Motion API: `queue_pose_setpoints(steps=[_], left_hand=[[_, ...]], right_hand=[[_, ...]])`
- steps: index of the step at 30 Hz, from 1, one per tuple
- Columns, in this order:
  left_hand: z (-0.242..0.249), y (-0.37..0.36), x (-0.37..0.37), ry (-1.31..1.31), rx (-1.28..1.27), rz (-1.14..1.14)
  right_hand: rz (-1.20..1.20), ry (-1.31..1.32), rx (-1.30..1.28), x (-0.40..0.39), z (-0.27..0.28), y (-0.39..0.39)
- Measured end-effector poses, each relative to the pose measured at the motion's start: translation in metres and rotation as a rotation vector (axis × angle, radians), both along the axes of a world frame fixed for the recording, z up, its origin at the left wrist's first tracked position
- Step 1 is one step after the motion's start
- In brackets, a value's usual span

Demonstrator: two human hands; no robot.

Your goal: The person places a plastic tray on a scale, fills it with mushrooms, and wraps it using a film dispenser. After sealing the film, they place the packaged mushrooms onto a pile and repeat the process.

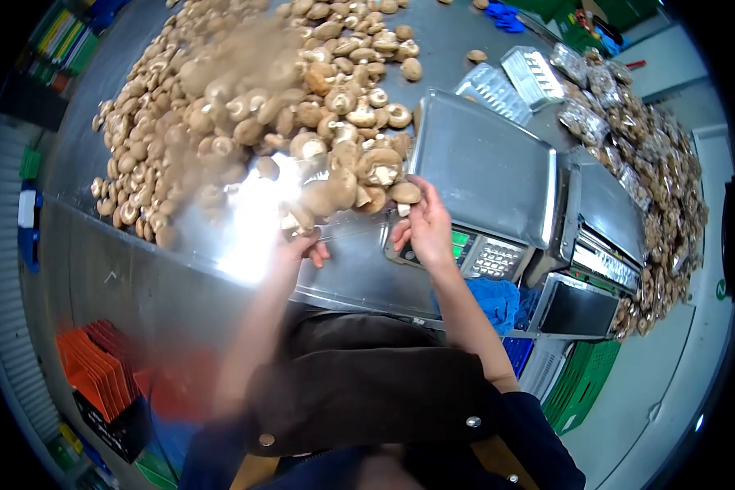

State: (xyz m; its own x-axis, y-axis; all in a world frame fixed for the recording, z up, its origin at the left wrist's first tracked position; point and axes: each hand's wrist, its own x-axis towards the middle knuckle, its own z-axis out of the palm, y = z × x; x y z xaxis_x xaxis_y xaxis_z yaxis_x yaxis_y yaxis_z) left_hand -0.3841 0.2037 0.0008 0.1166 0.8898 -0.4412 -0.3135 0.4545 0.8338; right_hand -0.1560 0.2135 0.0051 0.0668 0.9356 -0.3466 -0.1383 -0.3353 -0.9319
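Brown mushrooms (245, 98) are heaped over the metal table (359, 261). At the near edge of the heap, my left hand (304, 249) has its fingers curled around a mushroom (296, 217) with a pale stem. My right hand (426, 222) pinches another mushroom (405, 193) by its stem, cap up, beside the scale. Between the hands, several larger mushrooms lie close together. The scale (486, 167) has a bare metal plate, with a lit green display and keypad on its near side. A blurry patch veils part of the heap.
A second machine (604, 220) stands right of the scale. Clear plastic trays (532, 77) lie behind it, and bagged mushrooms (670, 171) are piled at the far right. Blue cloth (494, 304) hangs below the keypad. Orange crates (96, 367) stand lower left, a green crate (581, 384) lower right.
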Motion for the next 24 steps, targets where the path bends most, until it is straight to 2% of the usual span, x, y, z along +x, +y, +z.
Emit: queue_pose_setpoints(steps=[3, 7, 9, 10, 13, 15, 18, 21, 22, 24], left_hand=[[0.007, 0.023, 0.034, -0.024, 0.087, -0.13], [0.009, 0.056, 0.093, 0.006, 0.152, -0.315], [0.013, 0.069, 0.123, 0.065, 0.197, -0.42], [0.005, 0.077, 0.137, 0.158, 0.211, -0.464], [-0.003, 0.085, 0.174, 0.241, 0.205, -0.501], [0.004, 0.084, 0.187, 0.429, 0.188, -0.563], [0.004, 0.08, 0.193, 0.717, 0.36, -0.601], [-0.007, 0.076, 0.188, 0.823, 0.541, -0.596], [-0.01, 0.077, 0.187, 0.897, 0.55, -0.611], [-0.016, 0.076, 0.183, 0.917, 0.63, -0.583]], right_hand=[[-0.036, -0.148, 0.122, 0.045, 0.004, -0.003], [-0.223, -0.44, 0.227, 0.107, -0.008, -0.002], [-0.284, -0.682, 0.357, 0.138, -0.02, -0.001], [-0.307, -0.647, 0.158, 0.147, -0.007, -0.005], [-0.304, -1.026, 0.322, 0.184, -0.024, -0.011], [-0.271, -1.133, 0.328, 0.2, -0.033, -0.014], [-0.231, -1.189, 0.269, 0.207, -0.039, -0.022], [-0.124, -1.186, 0.306, 0.22, -0.04, -0.029], [-0.093, -1.264, 0.334, 0.224, -0.037, -0.03], [-0.121, -1.102, 0.228, 0.233, -0.025, -0.03]])
